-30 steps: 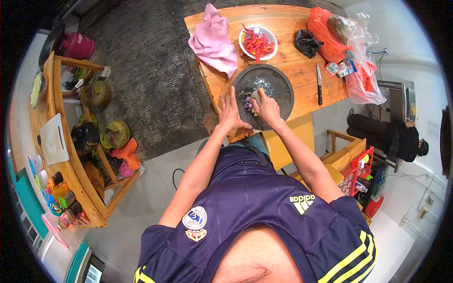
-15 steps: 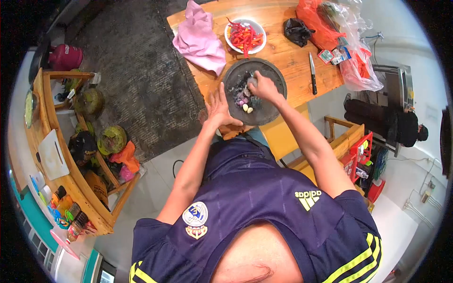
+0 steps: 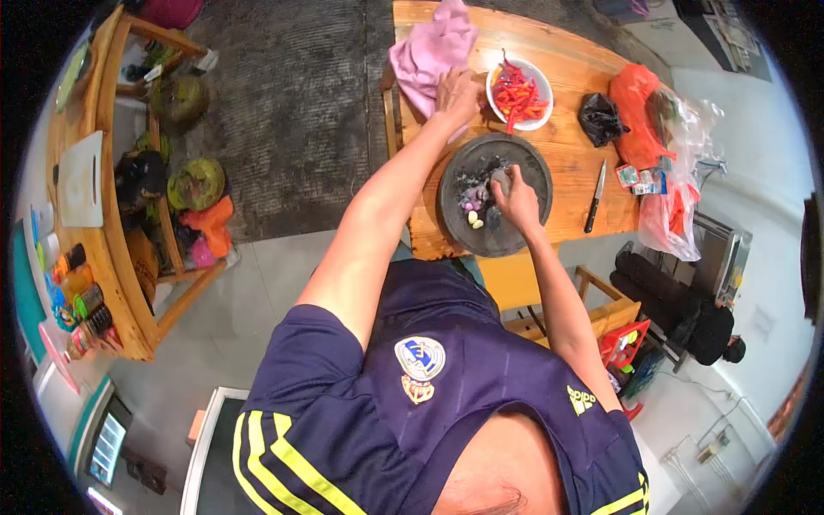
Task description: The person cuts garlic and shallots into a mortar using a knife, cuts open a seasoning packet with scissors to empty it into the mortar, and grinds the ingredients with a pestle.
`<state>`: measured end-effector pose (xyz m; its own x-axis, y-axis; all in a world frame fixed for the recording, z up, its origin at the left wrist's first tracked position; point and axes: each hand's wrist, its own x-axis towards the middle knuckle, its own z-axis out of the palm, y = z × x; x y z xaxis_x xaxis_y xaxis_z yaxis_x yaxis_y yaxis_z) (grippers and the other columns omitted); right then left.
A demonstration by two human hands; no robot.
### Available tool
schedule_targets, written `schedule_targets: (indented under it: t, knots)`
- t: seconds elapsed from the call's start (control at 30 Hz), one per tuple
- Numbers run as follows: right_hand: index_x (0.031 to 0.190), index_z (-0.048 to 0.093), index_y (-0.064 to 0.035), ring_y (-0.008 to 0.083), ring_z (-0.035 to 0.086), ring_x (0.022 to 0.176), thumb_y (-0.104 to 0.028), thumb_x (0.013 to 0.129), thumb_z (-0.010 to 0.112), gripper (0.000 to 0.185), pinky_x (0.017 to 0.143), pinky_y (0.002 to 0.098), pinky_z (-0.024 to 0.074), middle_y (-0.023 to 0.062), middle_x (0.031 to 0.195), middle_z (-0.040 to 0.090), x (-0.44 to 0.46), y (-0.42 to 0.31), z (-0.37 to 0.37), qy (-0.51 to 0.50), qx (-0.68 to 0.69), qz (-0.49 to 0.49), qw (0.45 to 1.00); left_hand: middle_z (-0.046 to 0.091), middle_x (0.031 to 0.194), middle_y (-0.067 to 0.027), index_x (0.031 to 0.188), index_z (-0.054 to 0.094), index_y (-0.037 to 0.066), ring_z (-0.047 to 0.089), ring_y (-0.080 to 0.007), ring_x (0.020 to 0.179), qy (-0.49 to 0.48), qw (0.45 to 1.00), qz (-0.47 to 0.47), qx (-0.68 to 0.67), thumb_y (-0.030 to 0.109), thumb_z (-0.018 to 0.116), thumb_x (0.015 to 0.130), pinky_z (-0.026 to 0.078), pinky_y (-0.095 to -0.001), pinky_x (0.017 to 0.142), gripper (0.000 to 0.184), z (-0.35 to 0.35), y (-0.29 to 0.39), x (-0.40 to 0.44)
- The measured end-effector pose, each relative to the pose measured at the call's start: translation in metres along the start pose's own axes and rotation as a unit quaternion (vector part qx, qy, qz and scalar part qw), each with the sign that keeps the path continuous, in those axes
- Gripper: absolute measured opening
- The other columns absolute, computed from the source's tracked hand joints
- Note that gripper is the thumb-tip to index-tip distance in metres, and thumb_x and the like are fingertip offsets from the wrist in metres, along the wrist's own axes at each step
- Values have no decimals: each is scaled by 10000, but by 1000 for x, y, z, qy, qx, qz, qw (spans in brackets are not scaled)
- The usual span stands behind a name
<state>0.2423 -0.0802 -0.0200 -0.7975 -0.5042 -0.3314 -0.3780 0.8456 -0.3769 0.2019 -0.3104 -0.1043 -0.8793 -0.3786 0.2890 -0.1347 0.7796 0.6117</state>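
My right hand (image 3: 520, 202) is closed around a grey stone pestle (image 3: 501, 178), held over a round dark stone mortar (image 3: 524, 239). On the mortar lie purple shallot pieces (image 3: 471, 202) and two pale peeled garlic cloves (image 3: 475, 221), with crushed bits around them. At the table's left side, my left hand (image 3: 460, 96) is on a crumpled pink cloth (image 3: 429, 56), its fingers bent over the fabric. Just right of that hand stands a white bowl (image 3: 548, 93) holding red chillies (image 3: 518, 93).
The wooden table (image 3: 566, 184) also carries a knife (image 3: 596, 197), a black plastic bag (image 3: 601, 118), an orange bag (image 3: 635, 112) and clear plastic bags (image 3: 687, 129). A wooden shelf (image 3: 103, 112) stands at left. Another person (image 3: 678, 305) is at the right.
My left hand has left the mortar's rim and reached up to the pink cloth. My right hand still grips the pestle on the mortar. The view has shifted.
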Motion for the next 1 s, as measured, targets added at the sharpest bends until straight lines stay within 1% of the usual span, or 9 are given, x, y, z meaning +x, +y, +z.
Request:
schedule_targets:
  t: [0.07, 0.17, 0.2, 0.57, 0.73, 0.8, 0.87, 0.97, 1.0]
  knots:
    - [1139, 475, -70, 487, 617, 814, -345, 859, 593, 410, 706, 546, 490, 289, 855, 647, 1, -3, 0, -7, -13, 15, 1000, 616, 944, -56, 831, 750, 166, 498, -261, 1028, 26, 1000, 7, 12, 209, 725, 628, 384, -410, 859, 209, 6, -5, 3]
    - [1138, 470, -78, 479, 623, 792, -329, 857, 598, 398, 689, 538, 496, 282, 830, 649, -1, -5, 3, -9, -29, 26, 999, 614, 980, -41, 829, 747, 169, 480, -245, 1055, -36, 999, -26, 7, 223, 737, 617, 374, -400, 868, 219, -7, 10, -1]
    - [1139, 468, -79, 475, 625, 790, -329, 857, 598, 399, 685, 537, 498, 280, 830, 650, -2, -8, 0, -11, -26, 28, 999, 618, 902, -56, 783, 737, 143, 498, -255, 999, -10, 1000, -14, 1, 264, 752, 604, 364, -423, 843, 217, 1, 9, -3]
    - [1155, 459, -90, 458, 637, 754, -355, 861, 593, 417, 642, 530, 505, 258, 819, 658, -5, -8, -1, 3, -20, 22, 1000, 673, 813, -90, 703, 721, 101, 561, -263, 922, -59, 993, -6, 102, 121, 701, 571, 367, -402, 834, 135, 11, 15, 6]
    - [1173, 467, -82, 460, 632, 823, -368, 869, 583, 434, 719, 521, 495, 277, 874, 652, -6, 1, -1, 5, 14, 33, 999, 649, 745, -93, 686, 715, 93, 551, -255, 901, -81, 995, 3, 59, 237, 711, 612, 380, -397, 823, 162, -22, 21, 4]
    - [1171, 472, -74, 466, 625, 860, -375, 865, 590, 445, 755, 515, 486, 286, 895, 648, -2, 5, -3, 1, 54, 42, 998, 634, 706, -94, 683, 708, 95, 548, -253, 880, -16, 1000, 13, 14, 231, 702, 621, 383, -402, 799, 150, -55, 37, -13]
    - [1163, 477, -63, 473, 615, 901, -377, 858, 603, 455, 791, 507, 476, 295, 914, 643, 2, 17, -9, -2, 109, 59, 992, 620, 767, -73, 688, 696, 121, 536, -251, 889, -54, 998, 16, -23, 215, 696, 638, 368, -398, 803, 106, -81, 74, -62]
    - [1060, 496, -109, 170, 572, 508, -445, 928, 536, 363, 441, 287, 427, 99, 712, 622, 9, 45, -20, -156, 412, 218, 871, 617, 792, -46, 734, 727, 128, 525, -236, 924, -110, 991, 55, -60, 183, 724, 628, 375, -389, 811, 119, -80, 90, -110]
    - [966, 475, -154, 52, 436, 427, -479, 960, 477, 326, 367, 187, 316, 10, 666, 540, 1, 36, -30, -146, 462, 229, 844, 608, 796, -43, 737, 722, 124, 519, -238, 924, -128, 988, 47, -79, 188, 727, 626, 370, -388, 818, 127, -77, 91, -123]
